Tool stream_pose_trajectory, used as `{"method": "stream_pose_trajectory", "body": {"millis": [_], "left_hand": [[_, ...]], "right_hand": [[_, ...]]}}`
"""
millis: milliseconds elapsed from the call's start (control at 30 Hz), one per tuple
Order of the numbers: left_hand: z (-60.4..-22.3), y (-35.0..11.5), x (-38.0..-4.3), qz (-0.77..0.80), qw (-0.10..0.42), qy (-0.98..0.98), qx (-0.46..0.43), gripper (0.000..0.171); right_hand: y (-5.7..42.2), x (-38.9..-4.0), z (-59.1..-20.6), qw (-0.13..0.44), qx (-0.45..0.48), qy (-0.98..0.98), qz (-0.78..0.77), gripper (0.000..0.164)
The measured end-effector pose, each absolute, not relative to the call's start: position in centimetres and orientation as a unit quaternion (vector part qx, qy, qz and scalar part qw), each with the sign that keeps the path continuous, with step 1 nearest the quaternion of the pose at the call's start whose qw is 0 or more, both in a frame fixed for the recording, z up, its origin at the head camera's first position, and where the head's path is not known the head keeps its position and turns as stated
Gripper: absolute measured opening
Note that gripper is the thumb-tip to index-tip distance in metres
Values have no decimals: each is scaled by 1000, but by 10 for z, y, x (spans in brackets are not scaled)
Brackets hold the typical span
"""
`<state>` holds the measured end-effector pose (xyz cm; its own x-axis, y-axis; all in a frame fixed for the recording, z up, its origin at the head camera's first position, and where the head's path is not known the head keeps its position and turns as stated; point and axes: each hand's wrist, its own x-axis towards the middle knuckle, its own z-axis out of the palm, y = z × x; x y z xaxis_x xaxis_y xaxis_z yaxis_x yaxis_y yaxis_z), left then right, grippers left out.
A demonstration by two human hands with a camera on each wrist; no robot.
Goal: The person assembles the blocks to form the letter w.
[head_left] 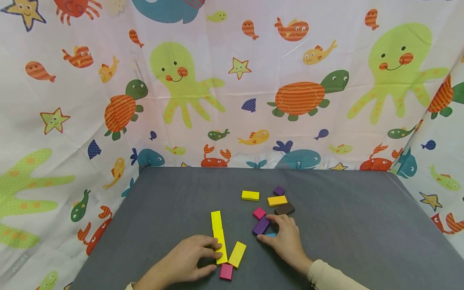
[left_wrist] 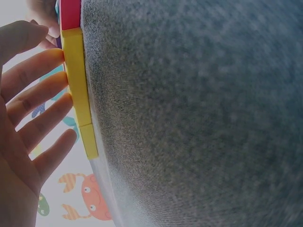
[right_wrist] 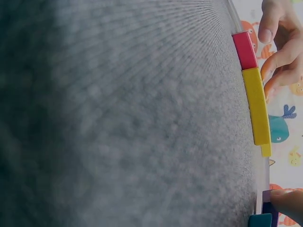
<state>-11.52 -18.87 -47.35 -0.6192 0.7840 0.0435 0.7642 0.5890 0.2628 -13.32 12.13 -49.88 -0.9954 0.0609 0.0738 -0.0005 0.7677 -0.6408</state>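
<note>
My left hand (head_left: 188, 257) rests its fingertips on the left side of a long yellow block (head_left: 220, 241), its fingers spread in the left wrist view. A second yellow block (head_left: 216, 220) lies end to end beyond it. Against its near end sit a pink block (head_left: 226, 272) and a slanted yellow block (head_left: 237, 254). With thumb and index finger, my right hand (head_left: 286, 239) pinches a purple block (head_left: 261, 226). Partly hidden beneath that hand is a blue block (head_left: 270, 235), also visible in the right wrist view as a teal-blue block (right_wrist: 260, 220). Another pink block (head_left: 259, 213) lies just beyond the purple one.
Farther back on the grey tabletop (head_left: 174, 201) lie a yellow block (head_left: 250, 195), an orange-yellow block (head_left: 277, 201), a dark brown block (head_left: 284, 208) and a small purple block (head_left: 278, 191). A sea-animal printed curtain (head_left: 232, 92) hangs behind and along both sides.
</note>
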Motion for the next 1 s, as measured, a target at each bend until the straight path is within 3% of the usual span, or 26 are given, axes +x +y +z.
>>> {"method": "stream_pose_trajectory", "body": {"millis": [1000], "left_hand": [[-477, -189, -115, 133, 23, 890, 436, 28]], "right_hand": [[100, -134, -494, -1, 48, -928, 370, 60]]}}
